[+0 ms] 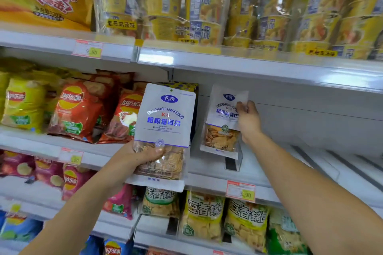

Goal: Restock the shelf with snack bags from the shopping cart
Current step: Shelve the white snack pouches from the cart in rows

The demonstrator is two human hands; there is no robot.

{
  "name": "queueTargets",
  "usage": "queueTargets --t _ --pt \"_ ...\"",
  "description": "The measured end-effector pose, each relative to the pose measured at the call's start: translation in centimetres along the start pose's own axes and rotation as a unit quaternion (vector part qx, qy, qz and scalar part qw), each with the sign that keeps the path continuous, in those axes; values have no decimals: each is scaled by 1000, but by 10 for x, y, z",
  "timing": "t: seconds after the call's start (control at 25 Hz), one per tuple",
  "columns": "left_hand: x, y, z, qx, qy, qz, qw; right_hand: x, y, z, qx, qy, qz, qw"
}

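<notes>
Shelf unit is filling the whole view; the middle shelf (209, 170) is showing bare white board across its right half. Up top, clear-wrapped yellow noodle cup packs (265, 12) are sitting in a row. On the left of the middle shelf, red chip bags (76, 109) are leaning beside a yellow-green chip bag (22, 103). One shelf down, pink chip bags (49, 174) are lying at left and green-and-yellow snack bags (203, 213) are standing upright at centre and right.

The white snack bag (165, 114), blue print, clear window at the bottom, is being held upright in front of the middle shelf, just right of the red chips. The left hand (143, 155) is gripping it from below, thumb across the clear window, fingers hidden behind the bag.

The second white bag (223, 122), smaller in view, is standing upright further in on the middle shelf, right of the first and apart from it. The right hand (249, 119) is reaching in along that bag's right side, fingertips pinching its upper right edge, wrist beside the window part.

A clear plastic divider (234, 161) is standing at the second bag's foot. A red-bordered price tag (240, 190) is sitting on the shelf rail below it.
</notes>
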State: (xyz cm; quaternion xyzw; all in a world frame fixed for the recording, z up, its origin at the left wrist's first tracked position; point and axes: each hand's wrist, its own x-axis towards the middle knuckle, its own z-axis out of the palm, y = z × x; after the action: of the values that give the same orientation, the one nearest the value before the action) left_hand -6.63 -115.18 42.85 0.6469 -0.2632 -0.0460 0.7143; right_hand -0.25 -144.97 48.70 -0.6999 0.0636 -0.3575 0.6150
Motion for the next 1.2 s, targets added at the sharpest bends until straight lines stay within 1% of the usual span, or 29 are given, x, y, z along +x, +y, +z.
queueTargets --t 0.08,0.16,0.2,0.28,0.32,0.36,0.44,0.52,0.56,0.64,0.68,0.72,0.84,0.92,1.0,1.08,1.12,1.16,1.2 --pt "6 -7 -2 14 -3 3 1000 -1 10 4 -37 -28 12 999" --pt "12 -14 -1 18 2 -2 1000 2 15 2 -101 -80 30 991" --pt "14 -17 1 19 5 -6 1000 4 17 -3 -144 -125 37 981" --pt "18 -22 4 20 11 -18 1000 10 22 -13 -240 -244 35 939" --pt "20 -24 4 17 12 -23 999 13 27 -15 -273 -282 28 919" --pt "21 -25 6 13 12 -26 999 18 34 -15 -290 -296 22 910" --pt "23 -26 11 9 18 -28 999 32 48 -10 -285 -287 15 915" --pt "24 -26 15 8 35 -34 999 47 58 -1 -304 -252 25 918" --pt "23 -26 16 5 43 -38 998 55 63 4 -339 -230 34 912" --pt "21 -27 15 2 49 -42 998 75 76 14 -443 -193 45 874" --pt "20 -29 14 4 50 -43 998 83 82 18 -474 -177 46 861" --pt "19 -31 12 7 53 -47 997 87 86 22 -474 -166 53 863" --pt "14 -35 12 13 66 -55 996 100 93 31 -378 -150 78 910" --pt "14 -39 16 41 64 -56 996 104 97 33 -331 -137 100 928" --pt "16 -41 20 64 65 -54 994 100 100 36 -348 -133 133 918" --pt "17 -39 29 77 57 -53 994 89 92 34 -397 -137 150 895" --pt "18 -38 34 83 52 -52 994 81 83 33 -404 -135 140 894" --pt "19 -38 38 89 50 -49 994 71 71 30 -397 -127 106 903" --pt "21 -37 43 90 51 -49 993 58 55 25 -365 -104 54 924"
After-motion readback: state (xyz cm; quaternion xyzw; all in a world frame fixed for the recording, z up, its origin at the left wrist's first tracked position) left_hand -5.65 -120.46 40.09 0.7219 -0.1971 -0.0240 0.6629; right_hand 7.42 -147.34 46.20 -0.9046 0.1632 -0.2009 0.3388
